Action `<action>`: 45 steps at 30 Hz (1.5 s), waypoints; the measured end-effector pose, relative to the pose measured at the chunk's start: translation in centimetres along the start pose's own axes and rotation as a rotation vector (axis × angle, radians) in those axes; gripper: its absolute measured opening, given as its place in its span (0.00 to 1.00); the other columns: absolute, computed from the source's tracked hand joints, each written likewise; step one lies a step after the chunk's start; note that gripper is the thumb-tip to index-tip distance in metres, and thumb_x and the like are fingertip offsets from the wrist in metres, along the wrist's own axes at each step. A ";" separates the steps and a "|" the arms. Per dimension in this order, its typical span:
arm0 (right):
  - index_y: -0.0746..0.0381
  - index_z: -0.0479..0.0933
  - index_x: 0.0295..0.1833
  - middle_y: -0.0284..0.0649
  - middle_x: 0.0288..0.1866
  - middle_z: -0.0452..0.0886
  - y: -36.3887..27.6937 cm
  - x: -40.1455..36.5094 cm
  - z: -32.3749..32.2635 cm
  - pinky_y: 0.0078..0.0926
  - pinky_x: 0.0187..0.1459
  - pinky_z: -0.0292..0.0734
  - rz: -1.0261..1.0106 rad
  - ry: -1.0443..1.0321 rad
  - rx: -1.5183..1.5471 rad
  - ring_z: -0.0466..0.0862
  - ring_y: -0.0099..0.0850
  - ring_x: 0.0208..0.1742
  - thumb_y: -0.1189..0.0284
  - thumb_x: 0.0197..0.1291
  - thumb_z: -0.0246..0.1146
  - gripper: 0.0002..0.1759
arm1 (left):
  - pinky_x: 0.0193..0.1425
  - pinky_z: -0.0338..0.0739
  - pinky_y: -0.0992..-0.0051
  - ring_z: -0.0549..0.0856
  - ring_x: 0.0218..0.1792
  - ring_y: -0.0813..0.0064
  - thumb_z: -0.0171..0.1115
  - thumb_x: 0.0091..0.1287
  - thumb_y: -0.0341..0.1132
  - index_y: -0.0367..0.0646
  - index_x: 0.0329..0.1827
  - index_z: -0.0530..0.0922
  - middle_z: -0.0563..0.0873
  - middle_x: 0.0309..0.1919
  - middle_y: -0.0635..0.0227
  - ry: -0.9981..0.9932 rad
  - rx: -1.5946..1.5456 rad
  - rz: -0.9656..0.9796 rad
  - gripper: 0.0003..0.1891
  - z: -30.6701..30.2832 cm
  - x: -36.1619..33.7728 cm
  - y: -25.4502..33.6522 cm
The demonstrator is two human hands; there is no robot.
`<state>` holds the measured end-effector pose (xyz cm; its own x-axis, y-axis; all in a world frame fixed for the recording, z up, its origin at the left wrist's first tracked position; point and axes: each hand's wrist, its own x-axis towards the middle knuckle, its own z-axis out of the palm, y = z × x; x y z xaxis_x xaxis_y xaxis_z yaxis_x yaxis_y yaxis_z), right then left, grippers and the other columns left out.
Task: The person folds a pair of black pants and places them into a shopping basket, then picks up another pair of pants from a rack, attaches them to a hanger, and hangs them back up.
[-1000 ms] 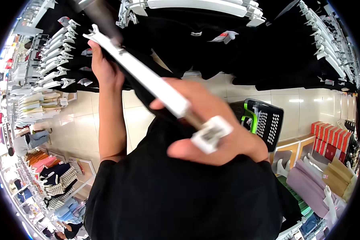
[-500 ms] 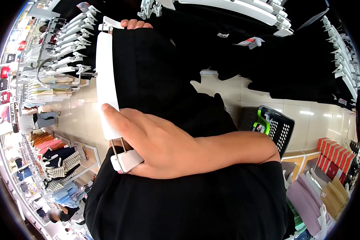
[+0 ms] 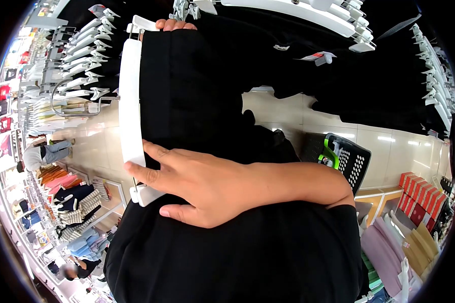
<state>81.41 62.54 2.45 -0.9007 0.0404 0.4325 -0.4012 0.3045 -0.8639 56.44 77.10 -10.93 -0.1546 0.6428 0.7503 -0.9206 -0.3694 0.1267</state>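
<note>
A white clip hanger (image 3: 130, 96) with a metal hook stands lengthwise before me, a black garment (image 3: 187, 91) hanging from it to the right. At the hanger's far end, the fingertips of my left hand (image 3: 176, 24) curl over the garment's edge beside the white clip; the rest of that hand is hidden behind the cloth. My right hand (image 3: 202, 184) lies over the near end with its fingers spread. Two of its fingers touch the hanger bar, and the thumb is off to the side, apart from the near clip (image 3: 145, 194).
Racks of black clothes on white hangers (image 3: 88, 55) stand at the left, top and right. A black shopping basket (image 3: 356, 156) with a green handle is on the tiled floor. Folded clothes (image 3: 384, 252) lie at lower right. Other people (image 3: 53, 154) are at the left.
My right thumb has come off the near clip and the fingers have spread. The hanger's near end has shifted slightly up and left. My left hand stays at the far end.
</note>
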 end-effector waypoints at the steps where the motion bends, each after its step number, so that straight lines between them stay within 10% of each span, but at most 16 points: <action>1: 0.72 0.56 0.69 0.70 0.67 0.55 0.3 -0.2 0.0 0.39 0.58 0.71 -0.004 -0.014 -0.001 0.76 0.51 0.51 0.64 0.59 0.60 0.37 | 0.50 0.72 0.71 0.83 0.42 0.72 0.47 0.71 0.50 0.45 0.48 0.77 0.83 0.38 0.69 -0.071 -0.043 -0.016 0.19 -0.5 0.3 -0.2; 19: 0.69 0.69 0.61 0.65 0.66 0.62 1.9 -1.8 -1.2 0.40 0.56 0.73 -0.034 -0.014 0.152 0.78 0.53 0.53 0.65 0.59 0.59 0.27 | 0.58 0.69 0.67 0.81 0.45 0.69 0.51 0.69 0.45 0.43 0.47 0.77 0.83 0.40 0.67 -0.061 0.012 -0.102 0.16 -1.3 0.6 3.9; 34: 0.58 0.48 0.75 0.56 0.71 0.51 1.2 -3.5 -2.6 0.44 0.64 0.65 0.120 0.073 -0.037 0.59 0.54 0.68 0.68 0.50 0.71 0.51 | 0.59 0.69 0.66 0.80 0.46 0.67 0.51 0.69 0.47 0.43 0.46 0.78 0.83 0.39 0.66 0.068 0.306 -0.078 0.17 2.9 -1.5 5.4; 40: 0.59 0.45 0.76 0.53 0.73 0.57 1.7 -7.7 -4.1 0.33 0.60 0.71 0.187 0.073 0.040 0.73 0.42 0.62 0.79 0.51 0.68 0.51 | 0.47 0.74 0.67 0.79 0.38 0.66 0.51 0.69 0.51 0.43 0.36 0.75 0.79 0.31 0.65 0.432 0.572 -0.077 0.19 6.0 -1.9 5.9; 42: 0.60 0.44 0.76 0.49 0.73 0.60 1.2 -10.2 -5.3 0.29 0.58 0.72 0.426 0.032 0.290 0.76 0.33 0.60 0.81 0.51 0.67 0.51 | 0.36 0.74 0.74 0.77 0.26 0.75 0.47 0.69 0.55 0.45 0.31 0.73 0.78 0.27 0.70 1.126 1.034 0.137 0.22 9.8 0.2 1.8; 43: 0.62 0.42 0.76 0.50 0.72 0.61 0.5 -11.0 -6.2 0.28 0.59 0.71 0.467 0.027 0.199 0.75 0.31 0.62 0.80 0.52 0.67 0.51 | 0.38 0.74 0.75 0.78 0.29 0.76 0.46 0.70 0.55 0.44 0.34 0.75 0.79 0.29 0.70 1.129 1.145 0.133 0.22 12.0 1.3 -0.6; 45: 0.65 0.44 0.75 0.52 0.66 0.69 1.7 -12.4 -6.1 0.34 0.60 0.71 0.094 0.310 0.276 0.77 0.41 0.60 0.66 0.54 0.69 0.51 | 0.43 0.75 0.75 0.80 0.36 0.75 0.44 0.73 0.54 0.40 0.41 0.78 0.81 0.35 0.68 1.064 1.419 0.172 0.24 14.2 2.8 -2.9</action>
<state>92.92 68.37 -2.79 -0.8598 0.3530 0.3690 -0.3870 0.0210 -0.9218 63.75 70.38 0.01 -0.8786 0.4402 0.1849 0.0261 -0.3424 0.9392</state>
